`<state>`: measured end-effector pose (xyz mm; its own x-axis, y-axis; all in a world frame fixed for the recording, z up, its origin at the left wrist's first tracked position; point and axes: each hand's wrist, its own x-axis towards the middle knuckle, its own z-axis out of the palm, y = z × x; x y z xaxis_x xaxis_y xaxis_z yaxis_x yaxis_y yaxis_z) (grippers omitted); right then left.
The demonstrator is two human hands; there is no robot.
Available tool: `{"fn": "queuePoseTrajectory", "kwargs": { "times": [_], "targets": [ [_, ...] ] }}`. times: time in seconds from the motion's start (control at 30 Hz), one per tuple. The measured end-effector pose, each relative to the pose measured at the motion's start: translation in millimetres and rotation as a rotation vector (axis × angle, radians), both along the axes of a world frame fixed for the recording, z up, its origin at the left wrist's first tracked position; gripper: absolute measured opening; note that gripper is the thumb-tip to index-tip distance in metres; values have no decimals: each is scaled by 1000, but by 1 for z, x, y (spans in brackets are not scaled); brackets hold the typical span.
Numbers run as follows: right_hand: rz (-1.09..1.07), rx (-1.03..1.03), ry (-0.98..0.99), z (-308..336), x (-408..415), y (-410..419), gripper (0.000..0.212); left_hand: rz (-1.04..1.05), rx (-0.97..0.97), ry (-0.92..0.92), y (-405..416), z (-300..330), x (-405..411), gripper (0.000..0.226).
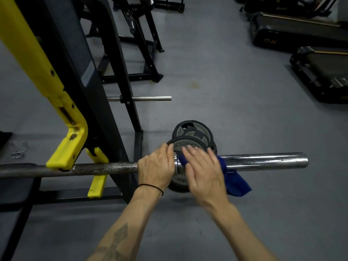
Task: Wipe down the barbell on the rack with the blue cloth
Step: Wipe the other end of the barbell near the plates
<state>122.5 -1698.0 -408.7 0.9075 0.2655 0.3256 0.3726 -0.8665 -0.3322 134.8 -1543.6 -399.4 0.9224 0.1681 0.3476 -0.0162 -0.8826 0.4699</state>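
The barbell (105, 167) lies across the yellow hooks of the rack (67, 147), its chrome sleeve (267, 161) pointing right. My left hand (156, 166) grips the bar just left of the collar, fingers curled over it. My right hand (203, 170) lies flat with straight fingers on the blue cloth (235, 182), pressing it onto the sleeve beside the collar. The cloth drapes over the sleeve and hangs down on the near side.
Black weight plates (194, 134) lie stacked on the grey floor under the sleeve. A chrome storage peg (150, 98) sticks out from the black rack upright. Spring collars (18, 149) lie at the left. Treadmills (301, 34) stand at the back right.
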Motion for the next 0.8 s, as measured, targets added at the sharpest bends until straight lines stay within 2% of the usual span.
{"fn": "queuePoseTrajectory", "kwargs": {
  "times": [0.1,0.17,0.27,0.37,0.47,0.53,0.57,0.67,0.73,0.8],
  "targets": [
    [-307,44,77,6,18,-25,57,-22,-10,-60,1,-1,-1,34],
    [-429,71,111,6,18,6,60,-55,1,-78,2,-5,-2,34],
    [-227,145,102,4,3,48,55,-81,9,-55,5,-8,-1,34],
    [-53,40,69,10,5,18,51,-96,17,-61,7,-6,-2,33],
    [-279,45,88,11,6,-28,55,-99,4,-72,7,-4,-2,32],
    [-445,93,97,7,3,-9,58,-75,14,-75,5,-5,-2,31],
    [-455,118,102,5,1,13,57,-67,19,-67,4,-5,-1,31],
    [-275,182,88,3,-11,60,52,-31,15,-28,3,-6,1,32],
    [-122,87,70,7,-13,39,49,-30,-12,-5,5,-6,1,33],
    [-122,-36,32,4,-9,-2,49,-35,-41,27,5,-4,1,36]
  ]
}}
